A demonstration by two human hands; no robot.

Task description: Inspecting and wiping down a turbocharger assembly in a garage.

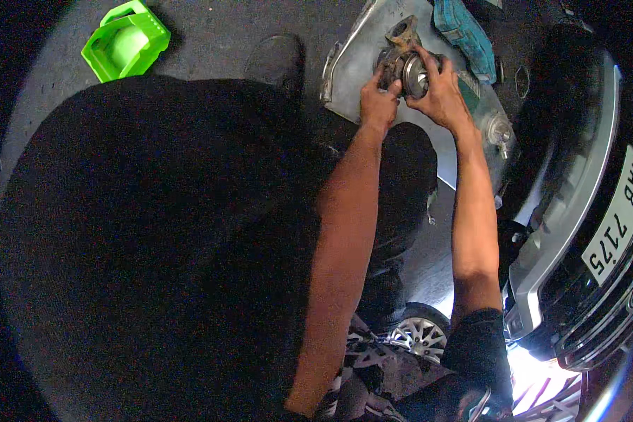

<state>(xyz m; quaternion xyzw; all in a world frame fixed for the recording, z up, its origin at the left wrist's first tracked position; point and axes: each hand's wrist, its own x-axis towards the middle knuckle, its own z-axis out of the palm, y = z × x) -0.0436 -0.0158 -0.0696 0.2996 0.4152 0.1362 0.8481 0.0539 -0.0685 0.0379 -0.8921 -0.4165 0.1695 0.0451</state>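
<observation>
A turbocharger-like metal part (401,32), brown with rust, has a flanged opening at its far end. A round silver ring (416,74) faces up on its near right side. My left hand (380,102) is closed on the part's left side, thumb pressed toward the ring. On the other side my right hand (439,91) grips it, fingers over the top and thumb by the ring's lower edge. My fingers hide some of the part. Beneath it lies a dented silver metal panel or tank (359,63); I cannot tell which.
A silver round fitting (499,132) sits at the panel's right end. Beyond is a teal plastic case (465,39). A green plastic tray (126,46) stands on the dark floor at far left. A car bumper (577,225) borders the right; a car wheel (418,337) shows lower down.
</observation>
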